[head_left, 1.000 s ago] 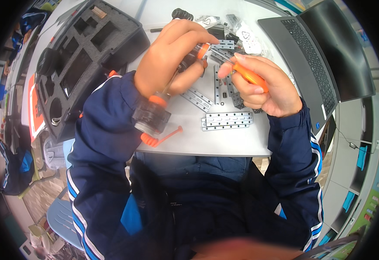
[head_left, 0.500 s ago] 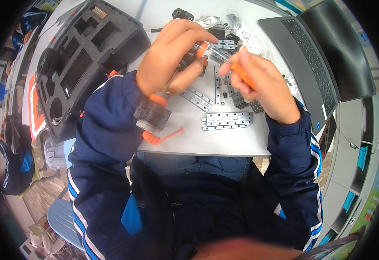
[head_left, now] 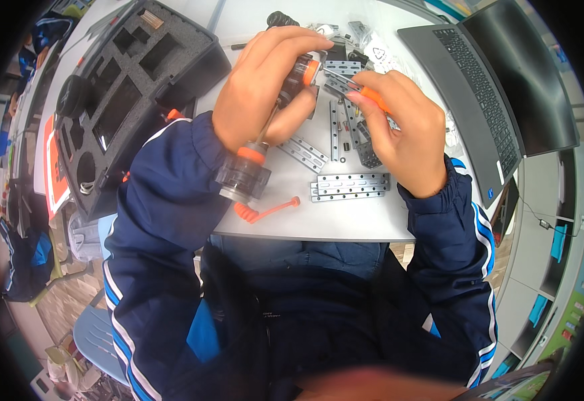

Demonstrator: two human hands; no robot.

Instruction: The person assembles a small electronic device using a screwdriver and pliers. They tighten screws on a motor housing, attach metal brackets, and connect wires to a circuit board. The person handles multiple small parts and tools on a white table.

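Observation:
My left hand (head_left: 255, 83) is wrapped round an assembly of dark wheel-like parts with orange rings, joined by a thin metal rod. Its lower wheel-like part (head_left: 244, 175) hangs below the wrist, and its upper orange ring (head_left: 310, 72) shows between thumb and fingers. In my right hand (head_left: 409, 127) is a screwdriver (head_left: 374, 98) with an orange handle. The metal shaft points left at the upper ring; whether the tip touches cannot be made out. Beneath the lower part, a coiled orange piece (head_left: 265, 212) with a straight tail lies near the table's front edge.
Slotted metal beams (head_left: 350, 187) lie in front of my hands, with more beams and small parts behind. An open foam-lined black case (head_left: 178, 40) stands at the left. An open laptop (head_left: 469, 100) takes up the right side. Clear plastic bags (head_left: 382, 50) lie at the back.
My right hand has turned and its fingers have closed further over the screwdriver handle. The assembly in my left hand has shifted slightly, its lower part moving right.

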